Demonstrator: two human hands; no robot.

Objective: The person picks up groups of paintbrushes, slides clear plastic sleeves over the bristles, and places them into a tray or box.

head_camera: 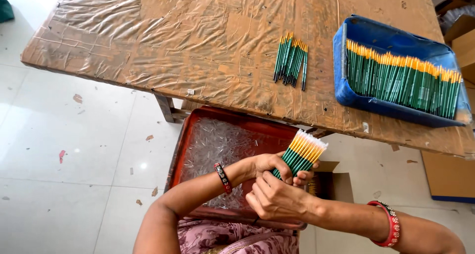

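Green pencils, yellow bands, white tips: bundle [301,156] gripped by both hands, left hand [269,164] and right hand [275,199] closed around it, above red tray [190,130] of clear caps on the lap. Small pile [291,61] and blue tray [356,33] of matching pencils on worktop [173,41].

left hand [269,165]: bare, wearing a thin dark red patterned bangle [223,177] | right hand [277,200]: bare, wearing a wider red bracelet with pale dots [390,224] | lap: showing mauve patterned fabric [237,236] | forearms: wearing no sleeves
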